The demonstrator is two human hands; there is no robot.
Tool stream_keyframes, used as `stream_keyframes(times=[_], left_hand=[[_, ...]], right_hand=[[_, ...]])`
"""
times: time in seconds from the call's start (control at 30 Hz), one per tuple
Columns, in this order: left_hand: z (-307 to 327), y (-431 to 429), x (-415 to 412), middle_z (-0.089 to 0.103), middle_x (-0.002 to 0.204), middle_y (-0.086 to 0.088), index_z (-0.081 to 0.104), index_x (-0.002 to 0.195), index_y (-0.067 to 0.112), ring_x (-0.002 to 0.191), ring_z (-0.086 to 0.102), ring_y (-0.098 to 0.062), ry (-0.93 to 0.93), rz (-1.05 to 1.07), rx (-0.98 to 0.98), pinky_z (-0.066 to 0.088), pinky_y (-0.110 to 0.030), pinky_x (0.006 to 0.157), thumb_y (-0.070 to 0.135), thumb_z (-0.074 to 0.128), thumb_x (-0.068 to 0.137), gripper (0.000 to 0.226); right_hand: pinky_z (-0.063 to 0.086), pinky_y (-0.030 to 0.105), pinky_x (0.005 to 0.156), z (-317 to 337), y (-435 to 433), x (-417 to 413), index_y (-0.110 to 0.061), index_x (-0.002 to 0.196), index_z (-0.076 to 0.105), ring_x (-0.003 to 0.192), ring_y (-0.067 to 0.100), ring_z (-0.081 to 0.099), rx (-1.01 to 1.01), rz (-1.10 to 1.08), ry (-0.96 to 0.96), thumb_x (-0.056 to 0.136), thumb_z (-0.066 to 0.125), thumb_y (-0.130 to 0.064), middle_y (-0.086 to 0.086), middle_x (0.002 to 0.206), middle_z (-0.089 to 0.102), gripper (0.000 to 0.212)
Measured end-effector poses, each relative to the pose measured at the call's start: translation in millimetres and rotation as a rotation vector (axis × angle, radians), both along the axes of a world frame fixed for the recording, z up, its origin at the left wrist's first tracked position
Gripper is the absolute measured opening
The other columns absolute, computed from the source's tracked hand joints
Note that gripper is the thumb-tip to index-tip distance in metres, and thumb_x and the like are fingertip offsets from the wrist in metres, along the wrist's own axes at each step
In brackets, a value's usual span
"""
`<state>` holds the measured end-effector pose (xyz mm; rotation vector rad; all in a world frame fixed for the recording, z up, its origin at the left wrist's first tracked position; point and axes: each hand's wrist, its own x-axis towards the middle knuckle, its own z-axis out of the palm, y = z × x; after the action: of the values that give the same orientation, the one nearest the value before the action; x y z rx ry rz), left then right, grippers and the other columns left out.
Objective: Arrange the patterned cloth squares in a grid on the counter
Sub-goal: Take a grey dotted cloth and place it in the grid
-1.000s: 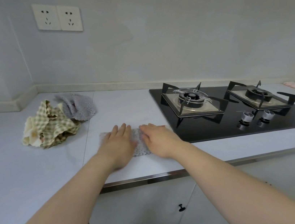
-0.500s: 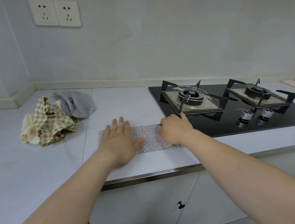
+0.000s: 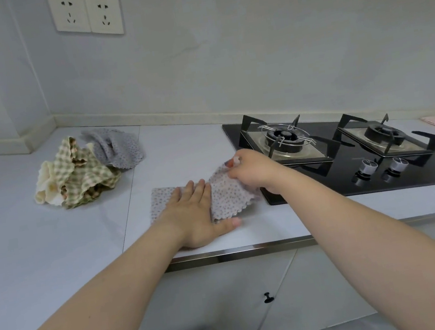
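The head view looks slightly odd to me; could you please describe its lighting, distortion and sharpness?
Head view: the light is soft and even, with only faint shadows beside the left hand and the cloth pile; the wide lens skews the wall sockets and stretches the forearms; the right hand pinching the floral cloth corner looks slightly smeared; the hob reflects mildly.

The left hand point(image 3: 195, 215) lies flat, fingers straight, pressing a grey dotted cloth point(image 3: 228, 197) onto the worktop point(image 3: 54, 243), while the right hand point(image 3: 253, 172) pinches the cloth's far corner and holds it raised. Well left of both hands sits a crumpled pile of cloths point(image 3: 81, 175); just beyond the right hand is a black gas hob point(image 3: 285, 138).
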<state>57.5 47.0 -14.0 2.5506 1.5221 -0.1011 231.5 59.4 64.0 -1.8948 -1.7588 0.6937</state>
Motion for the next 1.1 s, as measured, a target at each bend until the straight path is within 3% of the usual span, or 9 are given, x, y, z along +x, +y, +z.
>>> stream_keyframes(times=[0.13, 0.3, 0.47, 0.6, 0.77, 0.87, 0.93, 1.0, 1.1], left_hand=[[-1, -13, 14, -0.017, 0.168, -0.007, -0.016, 0.159, 0.012, 0.154, -0.019, -0.027, -0.009, 0.007, -0.013, -0.006, -0.051, 0.125, 0.097, 0.015, 0.074, 0.124], [-1, -22, 25, -0.018, 0.167, -0.012, -0.016, 0.158, 0.010, 0.153, -0.020, -0.032, 0.007, 0.041, -0.002, -0.008, -0.053, 0.124, 0.096, 0.014, 0.076, 0.123], [13, -16, 18, -0.008, 0.169, -0.010, -0.008, 0.161, 0.011, 0.155, -0.012, -0.033, -0.089, 0.029, -0.141, 0.000, -0.053, 0.125, 0.096, 0.039, 0.070, 0.133], [53, 5, -23, 0.040, 0.156, 0.000, 0.025, 0.158, 0.012, 0.139, 0.043, -0.023, -0.574, 0.138, -0.450, 0.039, -0.039, 0.115, 0.042, 0.080, 0.083, 0.098], [71, 21, -65, 0.073, 0.106, -0.022, 0.044, 0.143, 0.004, 0.084, 0.075, -0.032, -0.928, 0.511, -0.497, 0.063, -0.042, 0.075, -0.002, 0.051, 0.101, 0.044], [69, 19, -75, 0.073, 0.096, -0.025, 0.048, 0.133, -0.001, 0.070, 0.074, -0.032, -0.904, 0.604, -0.547, 0.062, -0.043, 0.068, 0.001, 0.047, 0.104, 0.028], [66, 17, -74, 0.075, 0.093, -0.023, 0.055, 0.125, -0.008, 0.081, 0.075, -0.034, -0.898, 0.629, -0.613, 0.063, -0.045, 0.073, 0.009, 0.049, 0.106, 0.027], [64, 16, -71, 0.076, 0.091, -0.023, 0.058, 0.121, -0.010, 0.091, 0.075, -0.036, -0.919, 0.643, -0.645, 0.062, -0.049, 0.081, 0.023, 0.050, 0.106, 0.036], [58, 22, -70, 0.075, 0.091, -0.026, 0.055, 0.121, -0.006, 0.088, 0.075, -0.040, -0.992, 0.666, -0.630, 0.062, -0.051, 0.082, 0.043, 0.052, 0.104, 0.052]], right_hand=[[0.049, 0.026, 0.041, 10, -7, -18, -0.011, 0.100, 0.061, 0.075, 0.023, 0.065, 0.117, -0.029, 0.071, 0.099, 0.062, -0.025, 0.009, 0.095, 0.065, 0.014], [0.054, 0.036, 0.074, 12, -10, -32, -0.012, 0.109, 0.063, 0.090, 0.031, 0.064, 0.290, 0.027, -0.279, 0.102, 0.053, -0.036, 0.009, 0.100, 0.067, 0.026], [0.051, 0.039, 0.076, 13, -10, -35, -0.015, 0.114, 0.059, 0.100, 0.036, 0.062, 0.332, -0.009, -0.460, 0.104, 0.046, -0.036, 0.012, 0.108, 0.067, 0.027], [0.055, 0.040, 0.081, 13, -11, -40, -0.016, 0.113, 0.062, 0.097, 0.032, 0.063, 0.232, -0.017, -0.333, 0.101, 0.048, -0.032, 0.009, 0.108, 0.067, 0.024], [0.059, 0.038, 0.075, 7, -17, -68, -0.012, 0.104, 0.070, 0.083, 0.026, 0.068, 0.125, 0.073, -0.211, 0.094, 0.055, -0.023, 0.007, 0.094, 0.070, 0.021], [0.060, 0.037, 0.065, -2, -17, -88, -0.013, 0.099, 0.067, 0.071, 0.025, 0.069, 0.051, 0.117, -0.215, 0.089, 0.054, -0.019, 0.007, 0.089, 0.069, 0.017], [0.051, 0.031, 0.056, -7, -17, -99, -0.014, 0.084, 0.060, 0.066, 0.024, 0.067, -0.006, 0.133, -0.223, 0.089, 0.053, -0.017, 0.007, 0.079, 0.066, 0.009], [0.049, 0.030, 0.061, -17, -15, -106, -0.016, 0.083, 0.058, 0.075, 0.026, 0.067, -0.036, 0.143, -0.220, 0.090, 0.054, -0.021, 0.006, 0.080, 0.066, 0.010], [0.059, 0.041, 0.079, -27, -13, -108, -0.015, 0.112, 0.063, 0.088, 0.027, 0.070, -0.111, 0.206, -0.184, 0.093, 0.054, -0.036, 0.006, 0.094, 0.073, 0.030]])
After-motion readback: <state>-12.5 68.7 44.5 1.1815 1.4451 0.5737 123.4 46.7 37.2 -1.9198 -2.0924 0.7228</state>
